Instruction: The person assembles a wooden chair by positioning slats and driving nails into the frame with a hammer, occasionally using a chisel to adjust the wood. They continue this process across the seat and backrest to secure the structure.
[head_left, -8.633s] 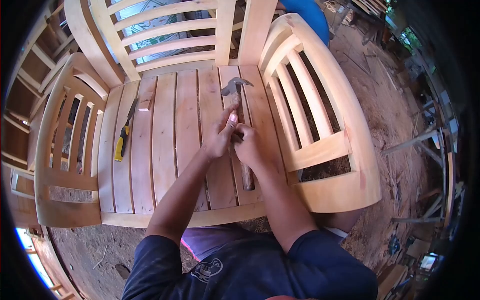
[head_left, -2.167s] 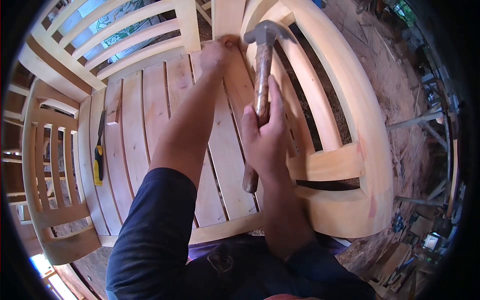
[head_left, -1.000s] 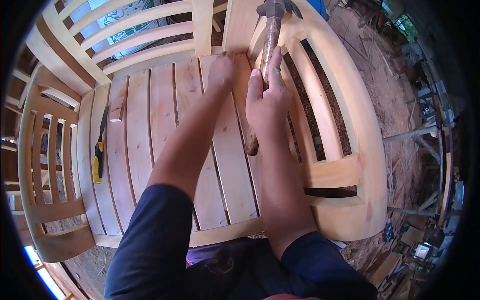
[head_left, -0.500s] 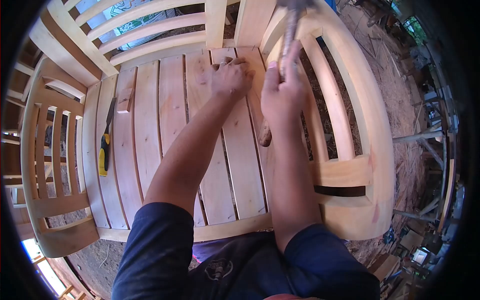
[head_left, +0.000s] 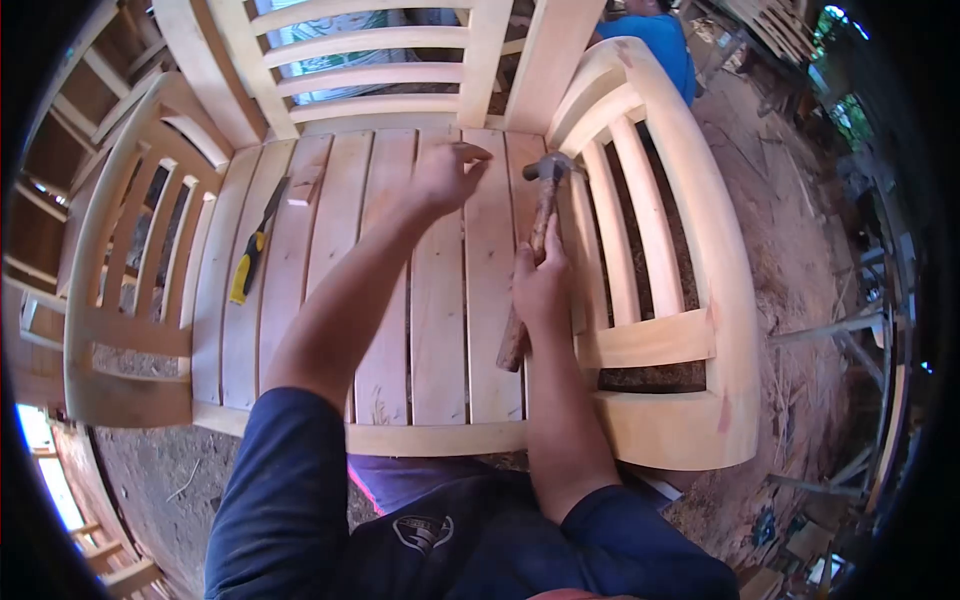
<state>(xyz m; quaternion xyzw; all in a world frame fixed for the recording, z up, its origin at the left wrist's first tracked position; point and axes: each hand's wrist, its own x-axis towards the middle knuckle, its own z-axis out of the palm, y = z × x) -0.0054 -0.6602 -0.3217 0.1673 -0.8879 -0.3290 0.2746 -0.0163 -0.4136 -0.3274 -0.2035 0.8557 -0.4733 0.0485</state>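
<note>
My right hand (head_left: 541,285) is wrapped around the wooden handle of a hammer (head_left: 546,200). Its metal head is up, over the right end of the slatted wooden seat (head_left: 435,290), close to the armrest. Above the far part of the slats is my left hand (head_left: 448,180), thumb and fingers bent together towards the right; whatever they may pinch is too small to make out. On the left slats lie a handsaw (head_left: 258,245) with a yellow and black handle and a small wood block (head_left: 306,186).
Slatted armrests stand on the left (head_left: 135,340) and right (head_left: 735,330) of the seat, and a slatted backrest (head_left: 370,75) rises behind. A person in a blue shirt (head_left: 655,45) is beyond the right armrest. Wood scraps and metal supports (head_left: 835,328) are at the far right.
The hammer has come down from its raised position, and its head is now lower, near the right armrest. My left hand has lifted off the slats. The view has shifted.
</note>
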